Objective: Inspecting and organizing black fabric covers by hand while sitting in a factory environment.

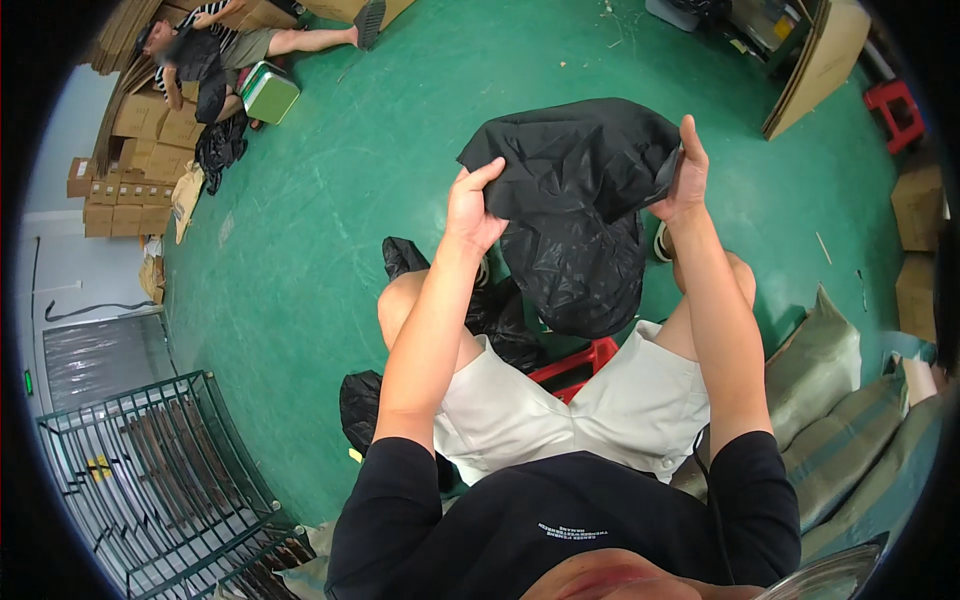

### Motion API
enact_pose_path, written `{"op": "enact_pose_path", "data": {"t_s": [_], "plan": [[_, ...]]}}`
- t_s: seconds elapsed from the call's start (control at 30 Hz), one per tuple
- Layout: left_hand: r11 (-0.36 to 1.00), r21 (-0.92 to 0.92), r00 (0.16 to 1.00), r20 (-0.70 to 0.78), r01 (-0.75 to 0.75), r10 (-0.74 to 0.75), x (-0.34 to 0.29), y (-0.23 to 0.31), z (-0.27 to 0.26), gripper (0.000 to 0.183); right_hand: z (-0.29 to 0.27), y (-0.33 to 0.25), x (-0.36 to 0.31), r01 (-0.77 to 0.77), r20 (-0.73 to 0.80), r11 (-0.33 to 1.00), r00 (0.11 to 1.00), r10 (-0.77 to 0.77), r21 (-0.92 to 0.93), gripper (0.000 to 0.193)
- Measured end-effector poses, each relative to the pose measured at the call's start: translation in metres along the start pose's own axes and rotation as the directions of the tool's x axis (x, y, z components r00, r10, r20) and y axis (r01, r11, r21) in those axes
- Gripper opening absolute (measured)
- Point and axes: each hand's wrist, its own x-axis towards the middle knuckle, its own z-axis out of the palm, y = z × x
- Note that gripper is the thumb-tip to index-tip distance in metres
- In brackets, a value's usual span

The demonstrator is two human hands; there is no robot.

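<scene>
A loose, crumpled piece of thin black fabric (575, 160) is held out above the floor in front of my knees; its lower part hangs down in a rounded pouch. What it is exactly I cannot make out. My left hand (475, 208) grips its left edge, thumb on top. At the opposite edge my right hand (687, 178) holds it with the thumb up, the other fingers largely hidden behind the cloth. Below, between my legs, lie black plastic or fabric bundles (505, 325) and part of a red stool (588, 365).
Green sacks (840, 440) lean at my right side. A dark metal rack (170, 470) stands at the lower left. Cardboard boxes (130, 205) are stacked far left, near a seated person (205, 55) and a green-white box (270, 95). Another red stool (893, 115) is far right.
</scene>
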Motion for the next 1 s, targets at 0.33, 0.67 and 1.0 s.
{"op": "enact_pose_path", "data": {"t_s": [0.33,0.67,1.0], "plan": [[0.975,-0.222,0.999,-0.026,0.011,-0.018,0.026,-0.006,-0.025,0.029,-0.005,0.018,0.009,-0.052,-0.011,0.926,0.999,0.052,-0.374,0.04],[0.926,-0.377,0.996,0.082,-0.01,0.044,0.037,-0.012,-0.028,0.023,-0.006,0.042,0.024,-0.196,-0.387,0.933,0.92,0.069,-0.301,0.024],[0.978,-0.061,0.97,-0.154,-0.202,0.19,0.027,0.007,0.011,0.019,-0.007,0.027,0.03,0.072,-0.535,0.91,0.789,-0.302,-0.408,0.042]]}}
